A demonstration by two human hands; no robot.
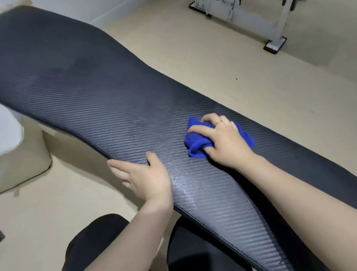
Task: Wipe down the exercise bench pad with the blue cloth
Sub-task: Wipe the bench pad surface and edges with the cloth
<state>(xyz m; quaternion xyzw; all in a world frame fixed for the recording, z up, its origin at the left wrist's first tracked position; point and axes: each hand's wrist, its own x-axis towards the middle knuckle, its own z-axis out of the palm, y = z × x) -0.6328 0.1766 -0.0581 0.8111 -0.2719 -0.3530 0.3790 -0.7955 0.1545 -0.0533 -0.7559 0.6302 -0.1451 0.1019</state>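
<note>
Wiping stage: one cloth, two hands, one pad.

The right hand [221, 139] clamps the single bunched blue cloth [197, 143] against the bench pad [98, 96], near the pad's middle, fingers curled into the folds, presumably to apply pressure. The left hand [143, 177] lies with fingers extended along the pad's near edge, thumb on top, likely steadying it. One white machine frame [239, 0] stands on the floor beyond.

There are no words, numbers, labels or signs to read anywhere here. The dark bench pad [89, 97] shows only a woven stripe pattern, and the blue cloth [197, 143] is plain.
</note>
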